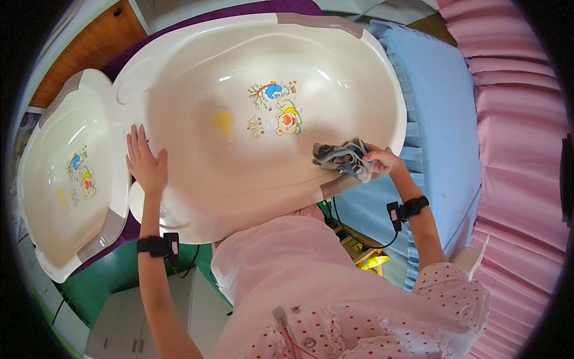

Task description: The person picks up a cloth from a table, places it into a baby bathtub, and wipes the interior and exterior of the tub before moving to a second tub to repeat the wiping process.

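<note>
A large cream baby bathtub (197, 179) with cartoon decals on its floor stands in front of me. My left hand (147, 164) lies on the tub's left rim, fingers spread, with nothing in it. Over the right near side, my right hand (382, 160) is closed on a crumpled, patterned grey-and-dark cloth (342, 158). The cloth bunches against the tub's inner wall near the rim. A yellow oval mark (225, 124) shows on the tub floor, left of the decals.
A second, similar cream tub (45, 197) stands at the left. Purple cloth (128, 58) shows beneath the tubs. Light blue padded fabric (442, 119) borders the right side, with a pink pleated curtain (514, 131) beyond. Grey cabinets (128, 323) stand low at the left.
</note>
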Tool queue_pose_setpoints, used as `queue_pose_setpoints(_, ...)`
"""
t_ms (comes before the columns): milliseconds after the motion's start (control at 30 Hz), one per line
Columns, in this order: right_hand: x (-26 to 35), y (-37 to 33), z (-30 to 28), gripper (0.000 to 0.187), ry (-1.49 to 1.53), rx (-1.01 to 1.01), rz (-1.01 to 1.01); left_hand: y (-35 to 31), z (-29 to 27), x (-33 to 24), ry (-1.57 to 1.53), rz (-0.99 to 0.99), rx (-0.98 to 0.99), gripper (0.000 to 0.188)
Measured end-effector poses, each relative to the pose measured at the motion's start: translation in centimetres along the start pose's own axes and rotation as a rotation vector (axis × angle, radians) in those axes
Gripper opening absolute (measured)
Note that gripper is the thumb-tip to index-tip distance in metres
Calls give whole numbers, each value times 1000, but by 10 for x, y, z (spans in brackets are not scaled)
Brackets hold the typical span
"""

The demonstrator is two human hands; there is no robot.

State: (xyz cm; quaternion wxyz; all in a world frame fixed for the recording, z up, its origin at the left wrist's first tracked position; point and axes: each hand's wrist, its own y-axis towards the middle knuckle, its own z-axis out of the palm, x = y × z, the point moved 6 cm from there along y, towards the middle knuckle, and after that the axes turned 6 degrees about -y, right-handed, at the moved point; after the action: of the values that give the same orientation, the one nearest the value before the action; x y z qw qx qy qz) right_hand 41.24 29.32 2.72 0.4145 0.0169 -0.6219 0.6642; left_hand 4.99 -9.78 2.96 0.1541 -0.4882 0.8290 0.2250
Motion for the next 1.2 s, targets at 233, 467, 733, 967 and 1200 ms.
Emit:
queue_pose_setpoints(233, 17, 12, 70, 57, 465, 250, -22, 0, -8, -20, 59, 37, -10, 79)
queue_pose_setpoints(467, 44, 27, 166, 54, 517, 182, -162, -29, 23, -157, -1098, -212, 855, 87)
queue_pose_setpoints(733, 55, 28, 175, 43, 106, 473, -147, -42, 30, -162, -1191, -256, 996, 35)
queue_pose_setpoints(967, 68, 41, 122, 45, -494, -106, -446, -18, -11, -101, -1222, -431, 495, 22)
queue_pose_setpoints(1200, 82, 37, 119, 29, -567, -226, -431, 12, -85, -98, -1135, -200, 28, 20)
